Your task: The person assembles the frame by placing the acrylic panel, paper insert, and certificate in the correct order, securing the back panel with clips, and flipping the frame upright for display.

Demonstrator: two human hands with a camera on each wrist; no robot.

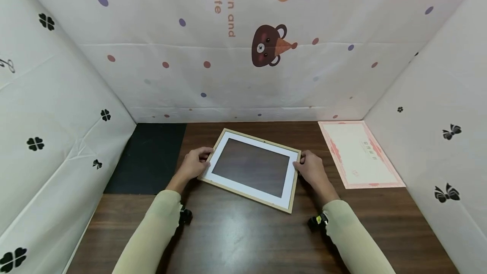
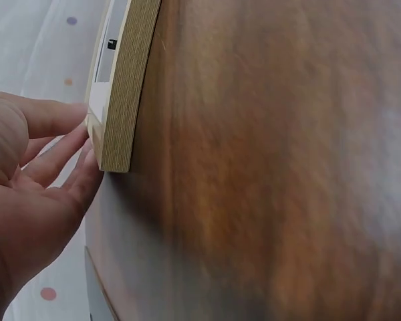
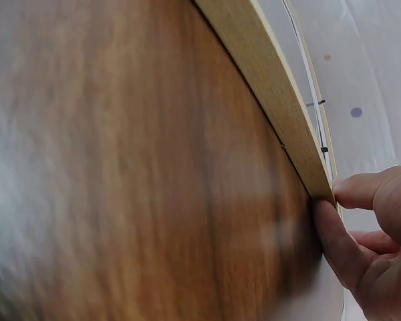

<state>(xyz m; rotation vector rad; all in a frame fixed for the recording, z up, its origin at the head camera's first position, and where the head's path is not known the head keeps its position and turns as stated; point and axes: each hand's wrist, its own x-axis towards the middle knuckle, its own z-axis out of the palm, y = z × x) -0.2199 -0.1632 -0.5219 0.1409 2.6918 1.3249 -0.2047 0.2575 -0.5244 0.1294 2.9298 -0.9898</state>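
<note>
A picture frame (image 1: 254,198) with a light wooden border and a white mat stands turned at a slant in the middle of the table. Through its mat opening the centre looks dark grey-brown. My left hand (image 1: 195,163) grips the frame's left edge, thumb over the rim and fingers along the outer side. At the opposite edge my right hand (image 1: 311,166) pinches the border between thumb and fingers. In the right wrist view a fingertip (image 3: 331,224) goes to the frame's lower edge. Whether the frame touches the table all round, I cannot tell.
A black flat sheet (image 1: 148,160) lies at the table's left. To the right lies a certificate-like paper (image 1: 359,155) with a pink border. The brown wooden table (image 1: 232,240) is walled on three sides by white printed cloth (image 1: 228,79).
</note>
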